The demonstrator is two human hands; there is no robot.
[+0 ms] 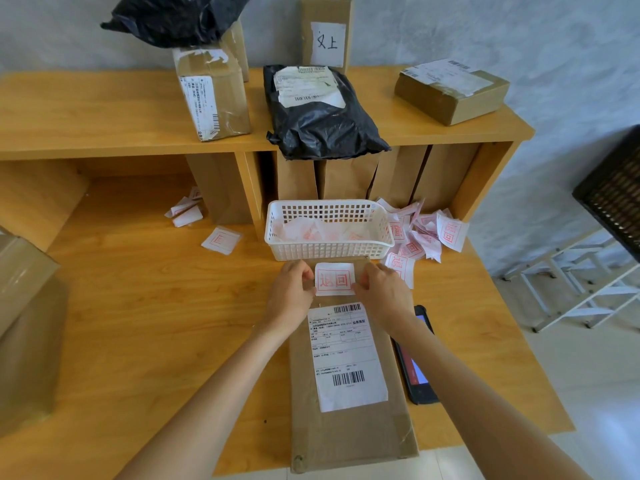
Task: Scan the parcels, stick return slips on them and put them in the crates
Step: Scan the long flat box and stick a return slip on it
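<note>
Flat cardboard parcel (pixel 349 393) lies on the desk (pixel 138 323) before me, its far end just short of the white basket (pixel 329 230). My left hand (pixel 291 292) and right hand (pixel 381 292) each pinch a side edge of the return slip (pixel 334 279) over that end. The slip is thin, limp paper, probably adhesive-backed; I judge its edges the safest hold.

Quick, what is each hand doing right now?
Left hand: pinches the left edge of the return slip.
Right hand: pinches the slip's right edge, over the brown parcel.
</note>
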